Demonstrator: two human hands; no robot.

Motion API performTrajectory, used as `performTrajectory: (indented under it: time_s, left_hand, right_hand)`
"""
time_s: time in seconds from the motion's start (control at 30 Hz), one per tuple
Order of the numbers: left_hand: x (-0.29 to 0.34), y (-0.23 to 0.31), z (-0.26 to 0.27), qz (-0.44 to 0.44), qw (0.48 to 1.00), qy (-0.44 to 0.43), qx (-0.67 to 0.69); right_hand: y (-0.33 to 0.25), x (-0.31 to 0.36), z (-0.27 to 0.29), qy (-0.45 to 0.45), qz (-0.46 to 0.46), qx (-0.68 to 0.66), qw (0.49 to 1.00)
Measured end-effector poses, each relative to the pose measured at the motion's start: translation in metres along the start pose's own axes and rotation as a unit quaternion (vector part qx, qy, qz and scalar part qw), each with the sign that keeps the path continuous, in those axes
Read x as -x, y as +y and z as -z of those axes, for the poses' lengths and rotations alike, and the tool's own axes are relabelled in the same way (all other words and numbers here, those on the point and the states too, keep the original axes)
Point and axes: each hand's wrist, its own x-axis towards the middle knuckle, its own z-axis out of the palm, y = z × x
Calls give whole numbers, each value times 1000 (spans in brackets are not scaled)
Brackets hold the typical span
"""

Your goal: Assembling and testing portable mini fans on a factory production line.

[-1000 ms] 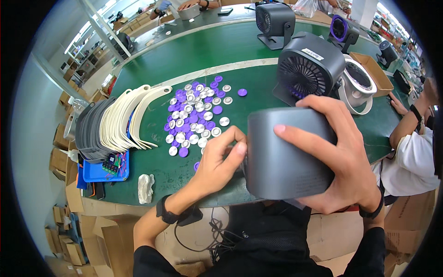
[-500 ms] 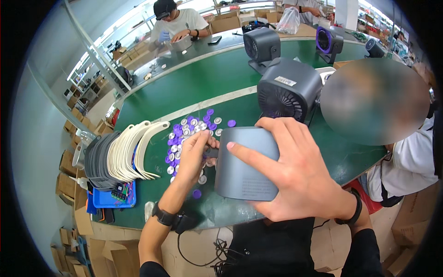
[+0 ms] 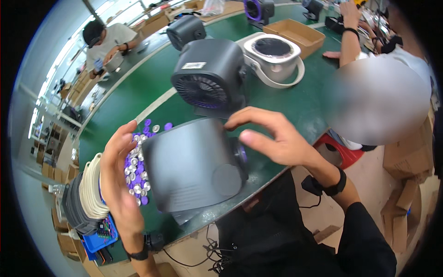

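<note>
A dark grey desk fan housing [image 3: 194, 161] stands at the near edge of the green table, its smooth face with small print toward me. On its right side is a round purple-rimmed part [image 3: 242, 153]. My left hand [image 3: 121, 180] is beside the fan's left side, slightly blurred, its fingers stretched upward. At the fan's upper right corner, my right hand [image 3: 277, 141] has thumb and fingers apart; the thumb is close to the purple-rimmed part. Whether either hand touches the housing is hard to see. Behind its left edge lie several purple and silver round caps [image 3: 134, 168].
A second grey fan [image 3: 210, 76] stands behind, beside a white handled appliance [image 3: 273, 57] and a cardboard tray [image 3: 295, 37]. Curved cream and grey handles [image 3: 87, 194] and a blue tray [image 3: 102, 235] are at left. A person [image 3: 104, 44] works across the table; another sits at right.
My view has swung to the right. The fan housing has been turned and lowered to the table edge. Both hands have loosened and moved to its two sides.
</note>
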Motion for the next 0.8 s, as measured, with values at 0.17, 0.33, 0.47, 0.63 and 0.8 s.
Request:
performTrajectory:
  time_s: [0.17, 0.33, 0.47, 0.63, 0.8]
  left_hand:
    - [-29, 45, -39, -109, 919, -222, -307]
    - [-25, 47, -42, -119, 899, -239, -347]
    - [-23, 46, -41, -120, 897, -230, -357]
    - [-25, 48, -42, -115, 893, -236, -367]
    - [-28, 43, -46, -130, 894, -224, -367]
  right_hand:
    - [13, 9, 11, -140, -97, -1, 985]
    - [24, 0, 14, -217, -82, 27, 972]
    - [26, -5, 7, -241, -137, -128, 952]
    - [4, -7, 11, -218, -255, -188, 923]
    - [-14, 3, 40, -103, -92, -79, 987]
